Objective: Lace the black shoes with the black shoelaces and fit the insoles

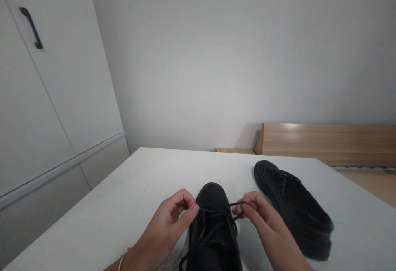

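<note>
A black lace-up shoe stands on the white table right in front of me, toe pointing away. My left hand is at its left side, fingers pinched on a black lace. My right hand is at its right side, fingers pinched on the other end of the lace, which stretches between both hands over the shoe's top. More lace hangs loose down the shoe's front left.
A second black shoe lies on the table to the right, toe away from me. Behind the table stands a wooden headboard. White cupboard doors with a dark handle fill the left side.
</note>
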A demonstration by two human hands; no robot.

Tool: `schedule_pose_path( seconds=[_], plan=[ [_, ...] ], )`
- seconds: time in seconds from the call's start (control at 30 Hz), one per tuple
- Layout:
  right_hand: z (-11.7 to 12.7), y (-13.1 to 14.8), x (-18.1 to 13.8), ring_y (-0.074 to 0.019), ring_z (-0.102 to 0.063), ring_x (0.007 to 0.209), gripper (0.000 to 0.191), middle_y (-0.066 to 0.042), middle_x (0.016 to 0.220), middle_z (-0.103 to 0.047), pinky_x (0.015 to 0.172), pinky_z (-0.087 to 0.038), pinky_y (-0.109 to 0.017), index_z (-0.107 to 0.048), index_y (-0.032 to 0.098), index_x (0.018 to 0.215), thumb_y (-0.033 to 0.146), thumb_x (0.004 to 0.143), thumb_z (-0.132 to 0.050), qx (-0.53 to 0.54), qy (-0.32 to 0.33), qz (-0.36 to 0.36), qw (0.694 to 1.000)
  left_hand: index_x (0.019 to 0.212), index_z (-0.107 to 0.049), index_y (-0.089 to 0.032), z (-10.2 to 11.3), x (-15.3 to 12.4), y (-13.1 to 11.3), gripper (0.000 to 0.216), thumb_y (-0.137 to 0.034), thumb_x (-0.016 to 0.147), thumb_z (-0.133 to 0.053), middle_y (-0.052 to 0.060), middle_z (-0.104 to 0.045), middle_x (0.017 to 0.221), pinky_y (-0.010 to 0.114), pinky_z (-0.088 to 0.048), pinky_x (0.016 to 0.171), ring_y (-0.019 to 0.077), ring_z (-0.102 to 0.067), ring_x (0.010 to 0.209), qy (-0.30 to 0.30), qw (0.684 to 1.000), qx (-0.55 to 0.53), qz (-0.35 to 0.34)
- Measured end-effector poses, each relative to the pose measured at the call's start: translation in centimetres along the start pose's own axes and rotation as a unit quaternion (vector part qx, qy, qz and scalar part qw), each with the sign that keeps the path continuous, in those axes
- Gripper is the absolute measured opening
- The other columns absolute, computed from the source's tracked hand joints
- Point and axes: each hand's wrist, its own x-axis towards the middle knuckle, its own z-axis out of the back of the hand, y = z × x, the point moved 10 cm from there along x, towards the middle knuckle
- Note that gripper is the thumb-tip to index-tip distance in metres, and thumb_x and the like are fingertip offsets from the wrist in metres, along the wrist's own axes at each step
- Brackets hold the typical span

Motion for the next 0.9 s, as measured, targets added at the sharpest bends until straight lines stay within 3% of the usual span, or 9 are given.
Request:
schedule_pose_path(
  seconds=[0.13,0.23,0.3,0.37,0.47,0.6,0.67,0.77,0.9],
  plan=[
    [0.3,-0.1,-0.2,-0.0154,-0.055,0.069,0.031,0.002,0.067,-0.061,0.069,-0.043,-0.027,-0.051,0.023,0.081,0.049,0.081,-0.068,0.034,-0.01,-0.018,0.999,0.08,-0.052,-0.018,0.1,-0.2,0.0,0.033,-0.044,0.077,-0.073,0.0,-0.054,0.077,0.025,-0.041,0.068,0.0152,-0.052,0.074,0.005,0.997,-0.077,0.014],
    [0.5,-0.7,-0.3,-0.0106,-0.038,0.052,0.033,0.009,0.056,-0.045,0.052,-0.031,-0.023,-0.05,0.023,0.087,0.054,0.086,-0.062,0.03,-0.002,-0.033,0.999,0.083,-0.049,-0.02,0.5,-0.2,0.0,0.031,-0.038,0.075,-0.074,-0.004,-0.048,0.071,0.022,-0.038,0.06,0.0119,-0.048,0.064,-0.004,0.996,-0.087,0.007],
    [0.8,-0.6,-0.1,-0.01,-0.031,0.051,0.035,0.01,0.057,-0.037,0.05,-0.026,-0.023,-0.051,0.023,0.086,0.056,0.084,-0.063,-0.018,0.003,-0.022,1.0,0.083,-0.05,-0.021,1.2,-0.2,-0.2,0.024,-0.033,0.077,-0.07,-0.005,-0.046,0.071,0.021,-0.035,0.056,0.0113,-0.044,0.061,-0.032,0.999,-0.022,-0.01],
    [0.8,0.0,0.1,-0.0113,-0.034,0.056,0.036,0.007,0.062,-0.038,0.053,-0.028,-0.025,-0.054,0.021,0.081,0.055,0.081,-0.065,-0.091,0.019,-0.001,0.996,0.084,-0.055,-0.02,1.7,-0.3,-0.8,0.013,-0.029,0.081,-0.064,-0.002,-0.051,0.074,0.022,-0.036,0.058,0.0131,-0.047,0.065,-0.052,0.994,0.086,-0.034],
    [-0.4,0.0,0.3,-0.0132,-0.035,0.059,0.036,0.005,0.062,-0.039,0.055,-0.027,-0.027,-0.059,0.019,0.075,0.055,0.081,-0.061,-0.182,0.09,-0.005,0.979,0.084,-0.06,-0.02,0.9,-0.4,-1.7,0.008,-0.027,0.088,-0.057,0.002,-0.06,0.081,0.025,-0.039,0.065,0.0169,-0.055,0.075,-0.018,0.969,0.232,-0.079],
    [-1.5,-0.6,0.1,-0.0136,-0.035,0.059,0.036,0.003,0.063,-0.043,0.054,-0.026,-0.028,-0.063,0.017,0.073,0.052,0.08,-0.061,-0.179,0.153,-0.034,0.971,0.077,-0.062,-0.02,0.2,-0.3,-1.3,0.014,-0.026,0.088,-0.057,0.001,-0.062,0.075,0.026,-0.039,0.065,0.0175,-0.057,0.071,0.018,0.956,0.284,-0.075],
    [-1.2,-0.2,0.2,-0.014,-0.038,0.059,0.033,0.002,0.062,-0.045,0.055,-0.029,-0.028,-0.063,0.018,0.07,0.05,0.079,-0.063,-0.173,0.135,-0.02,0.975,0.074,-0.061,-0.019,0.5,-0.1,-1.1,0.012,-0.023,0.085,-0.057,0.0,-0.059,0.07,0.026,-0.038,0.063,0.0166,-0.055,0.067,0.01,0.961,0.269,-0.068],
    [0.3,1.5,0.4,-0.0151,-0.043,0.059,0.027,0.002,0.061,-0.046,0.055,-0.035,-0.028,-0.058,0.021,0.066,0.043,0.079,-0.064,-0.197,0.048,0.047,0.978,0.072,-0.058,-0.019,1.2,0.1,-1.6,0.011,-0.021,0.083,-0.056,-0.001,-0.054,0.071,0.027,-0.04,0.066,0.0165,-0.054,0.069,-0.014,0.973,0.216,-0.083],
    [2.6,3.6,0.2,-0.0179,-0.056,0.068,0.022,-0.001,0.072,-0.059,0.061,-0.047,-0.028,-0.06,0.022,0.076,0.043,0.082,-0.065,-0.158,-0.052,0.125,0.978,0.082,-0.06,-0.019,1.9,0.2,-2.4,0.017,-0.032,0.09,-0.053,0.003,-0.061,0.083,0.031,-0.044,0.078,0.0193,-0.058,0.084,-0.019,0.991,0.093,-0.095]
  ],
)
